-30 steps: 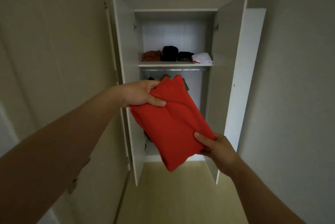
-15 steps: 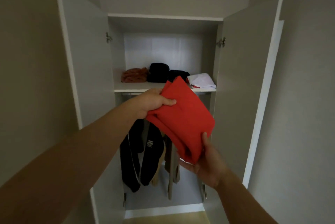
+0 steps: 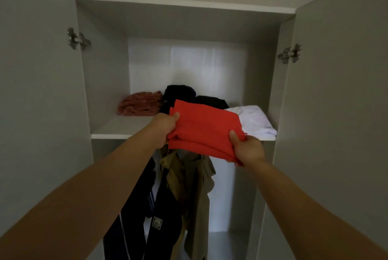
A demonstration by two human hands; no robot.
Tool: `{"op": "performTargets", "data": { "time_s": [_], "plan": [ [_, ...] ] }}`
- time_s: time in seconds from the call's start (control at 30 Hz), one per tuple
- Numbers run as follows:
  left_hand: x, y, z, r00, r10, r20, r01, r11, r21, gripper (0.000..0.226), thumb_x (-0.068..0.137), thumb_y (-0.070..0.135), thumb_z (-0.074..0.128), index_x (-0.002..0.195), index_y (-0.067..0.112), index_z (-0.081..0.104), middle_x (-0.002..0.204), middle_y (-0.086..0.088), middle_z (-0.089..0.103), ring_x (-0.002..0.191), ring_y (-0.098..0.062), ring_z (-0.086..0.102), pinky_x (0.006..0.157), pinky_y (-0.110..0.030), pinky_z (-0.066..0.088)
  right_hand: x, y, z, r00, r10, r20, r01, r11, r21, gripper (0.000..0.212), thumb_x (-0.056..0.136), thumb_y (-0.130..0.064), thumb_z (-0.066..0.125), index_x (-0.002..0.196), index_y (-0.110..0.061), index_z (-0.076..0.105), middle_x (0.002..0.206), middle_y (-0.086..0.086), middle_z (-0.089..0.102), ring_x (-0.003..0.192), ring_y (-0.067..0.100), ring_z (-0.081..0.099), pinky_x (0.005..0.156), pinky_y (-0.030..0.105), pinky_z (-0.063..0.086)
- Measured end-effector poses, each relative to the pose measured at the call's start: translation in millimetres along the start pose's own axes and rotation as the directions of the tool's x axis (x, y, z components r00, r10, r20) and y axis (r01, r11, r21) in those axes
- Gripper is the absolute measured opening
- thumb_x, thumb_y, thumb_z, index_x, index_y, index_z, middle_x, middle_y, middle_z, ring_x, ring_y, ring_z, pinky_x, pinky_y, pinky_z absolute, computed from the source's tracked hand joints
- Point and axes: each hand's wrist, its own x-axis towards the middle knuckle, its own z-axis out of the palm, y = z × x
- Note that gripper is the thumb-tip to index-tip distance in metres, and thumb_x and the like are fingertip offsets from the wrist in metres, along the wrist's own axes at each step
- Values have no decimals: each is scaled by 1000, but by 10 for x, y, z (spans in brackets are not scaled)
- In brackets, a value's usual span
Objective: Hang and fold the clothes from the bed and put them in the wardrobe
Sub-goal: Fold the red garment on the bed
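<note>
Along the shelf's (image 3: 123, 128) front edge I saw the red garment (image 3: 206, 128) held lengthwise, left hand (image 3: 164, 128) and right hand (image 3: 248, 151) grasping its ends.

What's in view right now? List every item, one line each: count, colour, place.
folded garment: 1, red, held at the shelf's front edge
crumpled garment: 1, rust-brown, shelf, left
dark garments: 2, black, shelf middle, behind the red one
white garment: 1, white, shelf, right
shelf: 1, white, upper wardrobe
hanging clothes: at least 3, dark navy and khaki, below the shelf
doors: 2, pale grey, swung open either side
hinges: 2, metal, one per door
left hand: 1, grip on the folded garment's left edge
right hand: 1, grip on its near right corner
</note>
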Motion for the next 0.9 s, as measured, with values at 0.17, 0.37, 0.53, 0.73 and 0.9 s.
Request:
{"op": "performTargets", "data": {
  "time_s": [0.17, 0.37, 0.53, 0.73, 0.9],
  "plan": [
    [1081, -96, 117, 999, -31, 8, 32, 995, -95, 39, 105, 28, 51, 133, 0, 54, 127, -21, 62, 111, -36, 62, 95, -49, 53, 1062, -243, 335, 983, -184, -29, 171, 955, -243, 57, 98, -49, 57, 130, -4, 44, 97, 16, 63, 49, 25, 69, 37, 27, 49],
    [2176, -247, 259, 990, 110, -84, -73, 930, 360, 51, 106, 30, 47, 141, -6, 40, 141, -29, 49, 124, -43, 53, 99, -44, 46, 2043, -249, 782, 943, -332, -23, 187, 585, -789, 46, 98, -39, 51, 133, -11, 42, 123, 19, 60, 112, 38, 58, 92, 45, 47],
    [2684, -491, 481, 823, 428, 373, -528, 336, 780, 61, 106, 38, 37, 160, 18, 15, 168, -9, 6, 152, -34, 10, 123, -50, 17, 2545, 26, 1271, 894, -342, 290, 409, 358, -839, 30, 100, -22, 43, 123, -8, 56, 131, 14, 55, 121, 30, 51, 104, 39, 39],
    [2892, -716, 448, 802, 39, 596, -544, 458, 703, 60, 105, 56, 19, 160, 34, 8, 168, 3, 13, 152, -18, 18, 123, -31, 8, 2847, 174, 1424, 896, 100, 433, 380, 332, -863, 54, 108, -30, 24, 159, -11, 20, 164, 17, 22, 148, 36, 24, 120, 43, 18],
    [2870, -631, 507, 819, 43, 572, -528, 445, 723, 62, 105, 59, 15, 160, 34, 7, 167, -2, 19, 151, -22, 23, 123, -34, 16, 2993, 176, 1457, 916, 93, 390, 325, 400, -857, 54, 108, -25, 27, 160, -13, 18, 163, 18, 25, 145, 33, 34, 117, 38, 25]
  ]
}}
